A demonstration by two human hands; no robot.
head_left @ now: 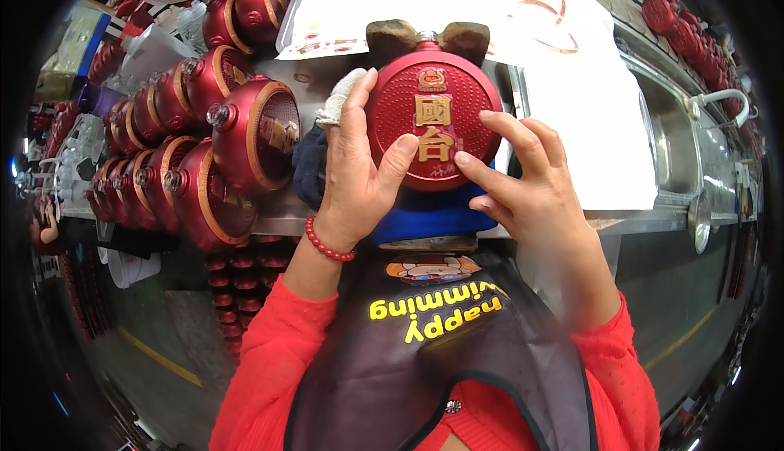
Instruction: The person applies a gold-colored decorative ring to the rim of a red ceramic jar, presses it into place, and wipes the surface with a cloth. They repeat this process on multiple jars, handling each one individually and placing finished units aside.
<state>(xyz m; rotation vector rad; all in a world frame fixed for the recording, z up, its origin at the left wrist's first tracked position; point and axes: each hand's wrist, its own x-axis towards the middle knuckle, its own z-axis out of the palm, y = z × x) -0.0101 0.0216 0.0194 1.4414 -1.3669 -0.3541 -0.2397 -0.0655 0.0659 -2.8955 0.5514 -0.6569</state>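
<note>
A flat, round red bottle (398, 116) with raised gold characters and a gold emblem lies face up before me. Its neck sits between two dark worn blocks (464, 41), and a folded blue cloth (433, 216) is under its near edge. My left hand (359, 161) grips its left rim, thumb over the face, with a pale cloth cover (340, 96) on one finger. My right hand (531, 165) has its fingers apart, the fingertips at the right part of the face by the gold characters. Anything tiny under those fingertips cannot be made out.
Several similar red bottles (255, 135) stand in rows at the left. White sheets (596, 124) with red-gold ring prints cover the bench at the right, beside a metal sink (670, 120) with a white tap (725, 96). A printed sheet (327, 14) lies at the back.
</note>
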